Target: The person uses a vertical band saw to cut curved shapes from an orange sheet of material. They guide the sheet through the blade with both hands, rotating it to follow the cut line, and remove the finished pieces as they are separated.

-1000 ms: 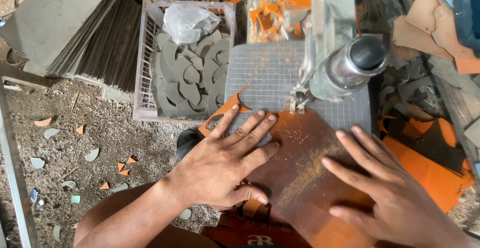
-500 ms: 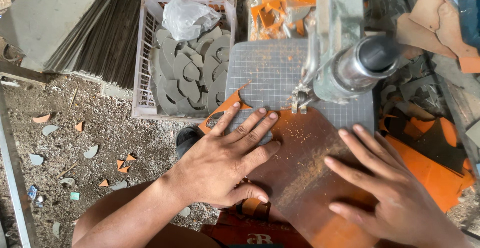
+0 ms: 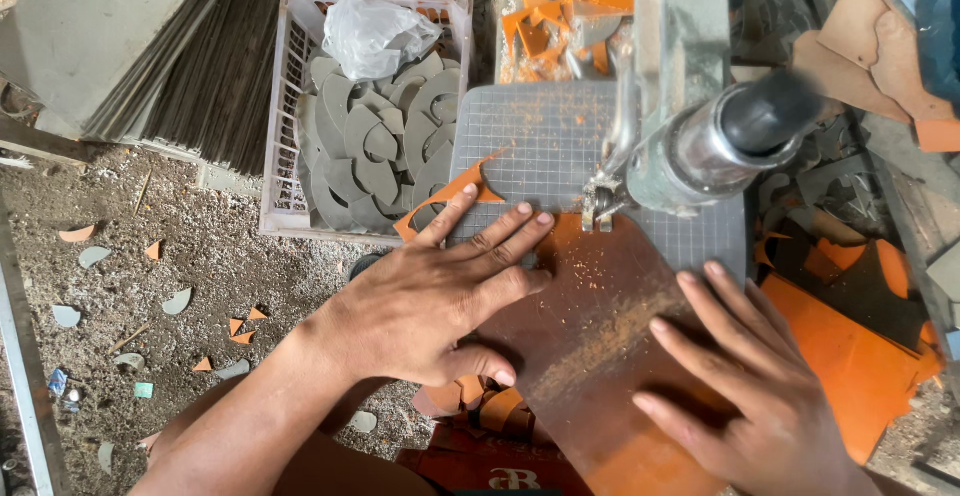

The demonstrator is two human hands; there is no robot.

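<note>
1. Left hand [image 3: 430, 301] lies flat, fingers spread wide, palm pressing down on the brown sheet [image 3: 590, 356], gripping nothing; fingertips reach onto the gridded plate [image 3: 540, 146].
2. Right hand [image 3: 750, 386] is flat too, fingers splayed and pressing the sheet's right part, holding nothing.
3. The sheet, stiff, rust-brown and dusted with orange grit, rests on the grey gridded plate, its top edge right at the small metal blade foot [image 3: 598, 211].
4. Above it juts the machine arm [image 3: 720, 146], a shiny steel cylinder with a black end.
5. An orange offcut [image 3: 445, 201], thin and curved, lies on the plate's left edge, touching the left index finger.
6. To the left, a white plastic crate [image 3: 285, 116] holds grey leaf-shaped pieces and a crumpled clear bag [image 3: 375, 31].
7. Flat grey sheets [image 3: 130, 46] are stacked beside the crate; scraps dot the gritty ground [image 3: 170, 256].
</note>
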